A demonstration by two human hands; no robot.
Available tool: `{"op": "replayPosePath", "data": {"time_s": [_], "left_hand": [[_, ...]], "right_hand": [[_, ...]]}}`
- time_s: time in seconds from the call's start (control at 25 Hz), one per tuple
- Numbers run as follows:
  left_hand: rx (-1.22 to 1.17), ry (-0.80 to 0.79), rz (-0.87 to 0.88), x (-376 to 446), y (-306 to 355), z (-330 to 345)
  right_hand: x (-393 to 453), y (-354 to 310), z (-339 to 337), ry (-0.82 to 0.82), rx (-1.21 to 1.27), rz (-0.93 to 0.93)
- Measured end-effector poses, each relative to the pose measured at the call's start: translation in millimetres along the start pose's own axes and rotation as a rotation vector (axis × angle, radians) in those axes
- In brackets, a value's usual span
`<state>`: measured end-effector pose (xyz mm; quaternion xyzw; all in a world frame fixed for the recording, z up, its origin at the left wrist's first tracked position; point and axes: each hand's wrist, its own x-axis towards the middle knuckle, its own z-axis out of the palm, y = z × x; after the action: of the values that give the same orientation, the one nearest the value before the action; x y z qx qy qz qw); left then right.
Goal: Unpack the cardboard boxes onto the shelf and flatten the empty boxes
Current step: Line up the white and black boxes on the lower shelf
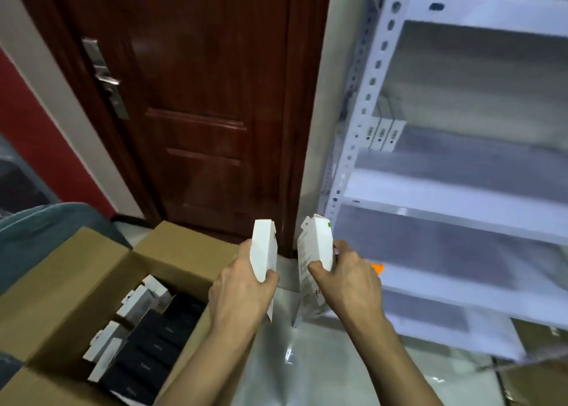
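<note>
My left hand (pixel 242 292) grips a white product box (pixel 263 249), held upright above the floor. My right hand (pixel 347 279) grips a small stack of white product boxes (pixel 316 246), also upright, close to the left one. An open cardboard box (pixel 76 270) stands at the lower left, with several white and black small boxes (pixel 147 341) inside. The white metal shelf (pixel 445 190) rises at the right, just beyond my right hand. Three white boxes (pixel 384 133) stand at the left end of one shelf level.
A dark red wooden door (pixel 209 98) is straight ahead, shut. A grey-green bag (pixel 46 230) lies behind the cardboard box at the left. More cardboard (pixel 531 381) shows at the bottom right. The floor (pixel 307 368) is pale tile. An orange object (pixel 377 269) peeks past my right hand.
</note>
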<state>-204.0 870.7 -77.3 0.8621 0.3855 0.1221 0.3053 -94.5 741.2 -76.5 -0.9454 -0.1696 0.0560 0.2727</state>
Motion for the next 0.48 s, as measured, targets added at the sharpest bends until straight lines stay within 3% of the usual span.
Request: {"op": "replayPosePath", "data": {"time_s": [0.48], "left_hand": [[-0.067, -0.04, 0.148, -30.5, 168.8, 85.1]], "right_hand": [[32.5, 128.3, -120.6, 0.118, 0.048, 0.109]]}}
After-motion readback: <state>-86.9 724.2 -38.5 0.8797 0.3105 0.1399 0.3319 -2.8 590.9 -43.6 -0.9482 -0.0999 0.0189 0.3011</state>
